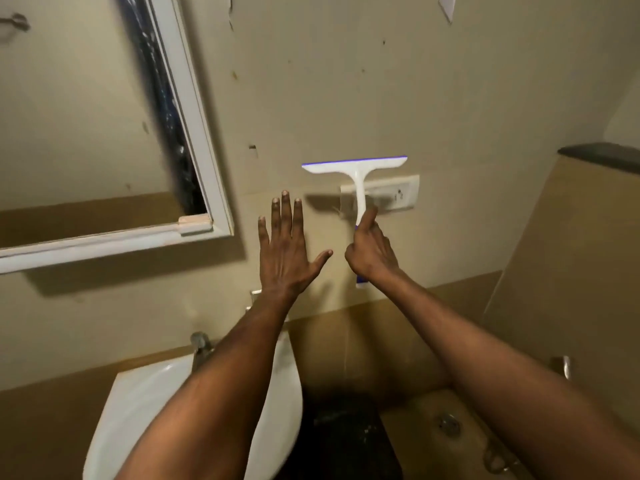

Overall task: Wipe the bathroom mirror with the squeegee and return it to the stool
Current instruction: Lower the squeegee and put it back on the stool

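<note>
My right hand [370,251] is shut on the handle of a white squeegee [356,169] with a blue blade edge, held upright in front of the beige wall, blade on top. Its index finger lies along the handle. My left hand [285,252] is open, fingers spread, palm toward the wall, just left of the squeegee and not touching it. The white-framed mirror [86,116] hangs at the upper left, tilted in view, well left of both hands. A dark stool [341,441] shows low in the centre, partly hidden by my arms.
A white washbasin [138,410] with a metal tap [201,344] sits below my left arm. A white switch and socket plate [394,195] is on the wall behind the squeegee. A dark ledge [602,155] tops a tiled partition at right. A floor drain [448,422] lies lower right.
</note>
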